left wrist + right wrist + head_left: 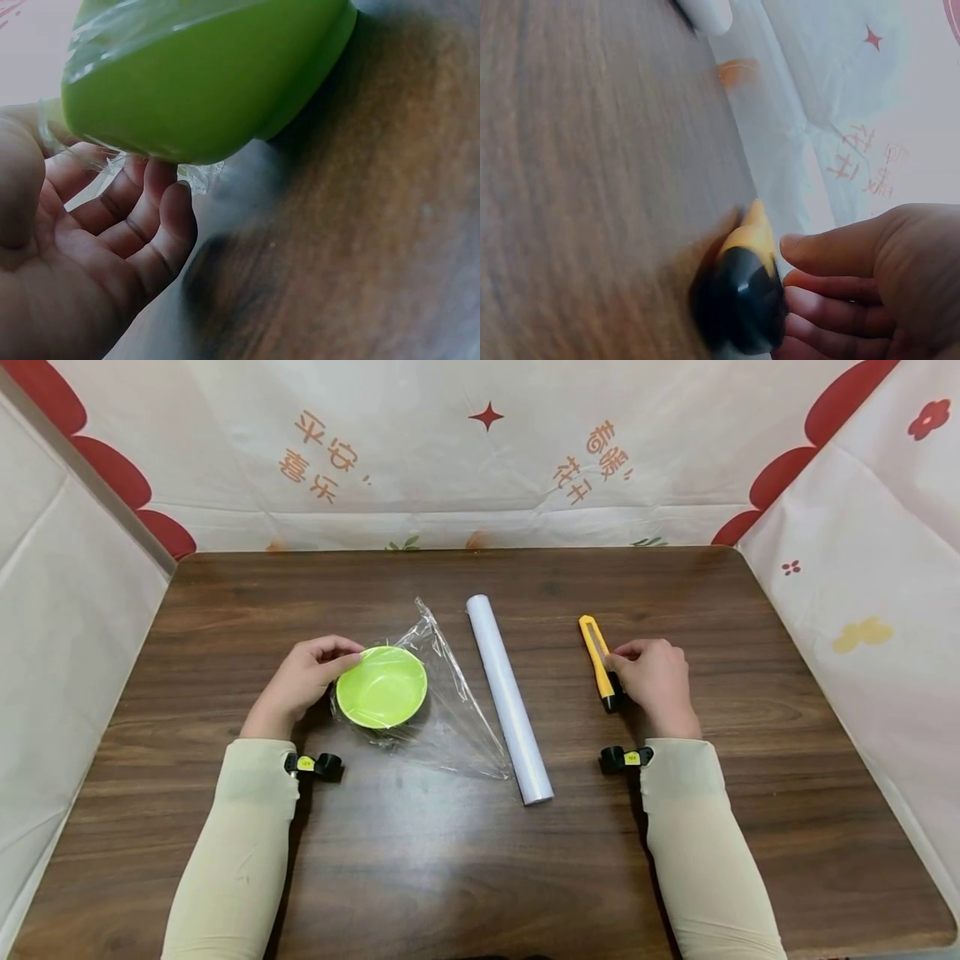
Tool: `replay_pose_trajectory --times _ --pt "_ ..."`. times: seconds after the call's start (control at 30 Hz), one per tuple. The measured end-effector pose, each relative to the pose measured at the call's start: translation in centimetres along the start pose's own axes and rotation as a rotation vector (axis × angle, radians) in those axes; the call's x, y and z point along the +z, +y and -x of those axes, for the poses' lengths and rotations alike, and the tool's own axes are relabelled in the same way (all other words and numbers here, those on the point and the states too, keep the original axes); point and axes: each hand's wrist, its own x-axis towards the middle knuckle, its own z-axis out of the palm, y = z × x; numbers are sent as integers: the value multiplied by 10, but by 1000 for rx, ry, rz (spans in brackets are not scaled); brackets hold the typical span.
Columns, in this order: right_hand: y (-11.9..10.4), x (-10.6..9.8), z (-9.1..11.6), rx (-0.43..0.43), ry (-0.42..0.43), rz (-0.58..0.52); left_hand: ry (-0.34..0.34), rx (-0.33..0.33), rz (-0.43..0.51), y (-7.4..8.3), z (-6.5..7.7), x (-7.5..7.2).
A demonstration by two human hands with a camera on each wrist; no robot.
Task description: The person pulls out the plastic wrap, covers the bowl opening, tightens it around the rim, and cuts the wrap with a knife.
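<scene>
A lime-green bowl (381, 687) stands left of centre under a sheet of clear cling film (455, 714) that spreads to its right. My left hand (302, 675) pinches the bowl's upper-left rim through the film, thumb at the edge. In the left wrist view, the fingers (176, 217) curl against the bowl's side (202, 90), where the film bunches up. On the right lies a yellow utility knife (596, 653) with a black end (744, 296). My right hand (654, 675) is beside it, its thumb (821, 249) and loosely bent fingers at the knife's right side.
A long white roll of cling film (510, 700) lies slantwise between the bowl and the knife, close to the loose film's right corner. The wooden tabletop (450, 885) is bordered by a printed white cloth (420, 452) at the back and sides.
</scene>
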Motion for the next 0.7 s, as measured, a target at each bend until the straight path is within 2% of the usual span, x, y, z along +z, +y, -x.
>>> replay_pose_trajectory --times 0.13,0.3,0.47,0.6,0.7 --pt "-11 -5 7 -62 23 -6 5 5 -3 -2 -1 0" --pt "-37 -5 22 -159 -47 -55 3 -10 -4 -4 2 0" --pt "-64 5 36 -299 -172 -104 2 -6 11 -2 2 0" --pt "-80 18 44 -331 -316 -105 6 -3 13 1 1 0" --pt "-87 27 50 -325 -384 -71 6 -3 9 1 0 0"
